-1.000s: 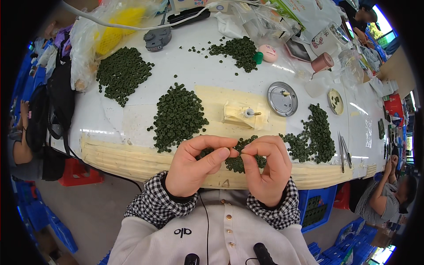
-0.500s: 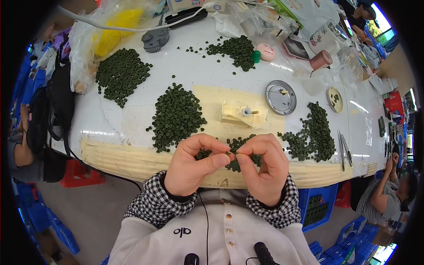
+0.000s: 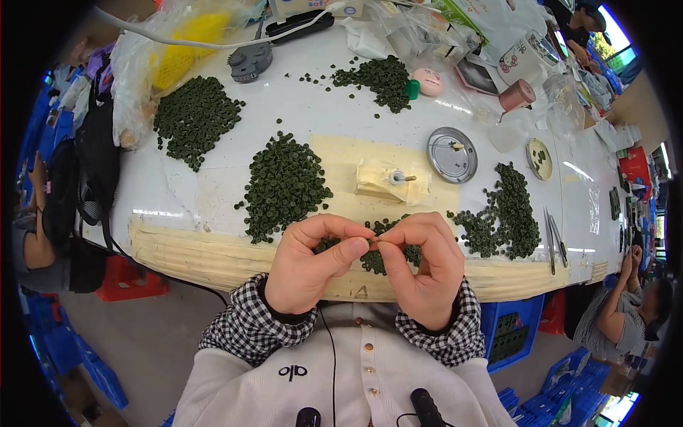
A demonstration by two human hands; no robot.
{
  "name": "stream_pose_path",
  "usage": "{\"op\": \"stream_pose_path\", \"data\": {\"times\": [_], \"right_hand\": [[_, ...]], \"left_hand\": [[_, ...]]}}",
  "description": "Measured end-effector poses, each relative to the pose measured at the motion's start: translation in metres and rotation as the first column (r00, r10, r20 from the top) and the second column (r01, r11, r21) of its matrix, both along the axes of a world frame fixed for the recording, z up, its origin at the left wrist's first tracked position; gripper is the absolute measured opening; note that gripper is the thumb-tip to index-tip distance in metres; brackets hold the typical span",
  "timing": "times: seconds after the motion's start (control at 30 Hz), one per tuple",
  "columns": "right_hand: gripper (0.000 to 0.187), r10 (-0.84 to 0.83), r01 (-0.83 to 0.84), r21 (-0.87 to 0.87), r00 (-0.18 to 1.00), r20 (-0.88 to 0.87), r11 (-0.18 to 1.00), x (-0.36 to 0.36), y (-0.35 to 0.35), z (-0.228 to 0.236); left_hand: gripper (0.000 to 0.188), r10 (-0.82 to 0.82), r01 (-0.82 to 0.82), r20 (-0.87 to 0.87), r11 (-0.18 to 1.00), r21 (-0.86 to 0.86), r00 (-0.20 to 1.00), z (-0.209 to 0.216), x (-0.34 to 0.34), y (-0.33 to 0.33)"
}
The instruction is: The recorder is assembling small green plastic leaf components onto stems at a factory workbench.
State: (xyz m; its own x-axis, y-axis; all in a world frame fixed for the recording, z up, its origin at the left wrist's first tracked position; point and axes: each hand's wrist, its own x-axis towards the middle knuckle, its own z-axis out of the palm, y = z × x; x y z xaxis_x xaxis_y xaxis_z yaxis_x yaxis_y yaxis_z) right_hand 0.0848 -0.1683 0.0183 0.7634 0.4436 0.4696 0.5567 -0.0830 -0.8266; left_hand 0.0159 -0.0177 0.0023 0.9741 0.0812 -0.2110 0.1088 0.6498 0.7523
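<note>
Where my two sets of fingertips meet, low in the middle of the frame, a tiny piece (image 3: 375,243) is pinched; it is too small to make out, though I judge it one of the green discs. My left hand (image 3: 311,267) closes thumb on forefinger beside it, and my right hand (image 3: 420,267) does the same from the other side, both grips narrow, held up off the table, likely for a close look.

Item: a small heap of green discs (image 3: 377,249) directly behind the fingers, partly hidden by them, lying at the near edge of the white table (image 3: 178,192), within easy reach.

Item: a larger pile (image 3: 284,186) left of centre; another pile (image 3: 193,119) at upper left; a third (image 3: 380,77) at upper centre; a fourth (image 3: 506,213) at right. They lie well apart, perhaps as sorted lots.

Item: a cream block with a short metal pin (image 3: 391,181) just above the hands, on a yellowish taped patch.

Item: a round metal lid (image 3: 452,155) right of the block; tweezers (image 3: 551,238) at far right, beside the fourth pile.

Item: a pink spool (image 3: 517,96) at upper right, among clear bags.
</note>
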Motion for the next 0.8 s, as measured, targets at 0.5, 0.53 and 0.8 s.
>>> {"op": "stream_pose_path", "data": {"times": [0.5,0.53,0.8], "right_hand": [[0.019,0.023,-0.012,-0.04,0.962,0.271,0.999,-0.001,0.002,-0.001],[0.019,0.057,-0.055,-0.017,0.982,0.18,0.998,-0.002,-0.001,0.0],[0.018,0.368,-0.347,0.143,0.915,-0.166,0.927,0.007,-0.015,0.0]], "left_hand": [[0.01,-0.05,0.047,-0.027,0.993,-0.105,0.998,-0.001,0.0,0.003],[0.009,-0.095,0.091,-0.032,0.991,-0.098,0.995,-0.001,-0.001,0.004],[0.012,-0.287,0.288,0.028,0.949,-0.125,0.958,0.003,-0.002,0.009]]}}
